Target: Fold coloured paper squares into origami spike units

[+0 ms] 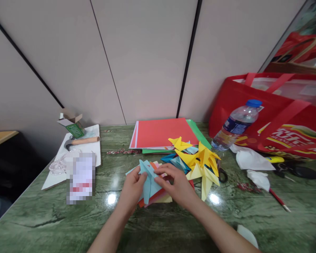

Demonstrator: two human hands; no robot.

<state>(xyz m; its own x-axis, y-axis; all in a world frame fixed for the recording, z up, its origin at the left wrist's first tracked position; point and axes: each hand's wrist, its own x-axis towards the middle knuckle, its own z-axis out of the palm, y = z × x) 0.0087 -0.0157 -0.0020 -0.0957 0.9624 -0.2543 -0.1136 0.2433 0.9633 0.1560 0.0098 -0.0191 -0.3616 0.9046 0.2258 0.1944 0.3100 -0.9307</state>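
Observation:
A light blue folded paper piece (148, 181) lies on a small stack of coloured paper squares (162, 198) on the green marble table (158, 225). My left hand (133, 188) pinches its left edge with closed fingers. From the right, my right hand (173, 182) presses and grips the same paper. Just behind my right hand lies a heap of finished folded shapes, yellow ones (201, 161) and blue ones (177, 162).
A stack of large red and green sheets (163, 133) lies at the back. A water bottle (235, 124) leans on a red bag (274, 116) at right, by crumpled tissues (252, 160), scissors (221, 174) and a pencil (278, 200). At left, a hammer (81, 141), small box (72, 126) and beads (58, 164) rest on a white board.

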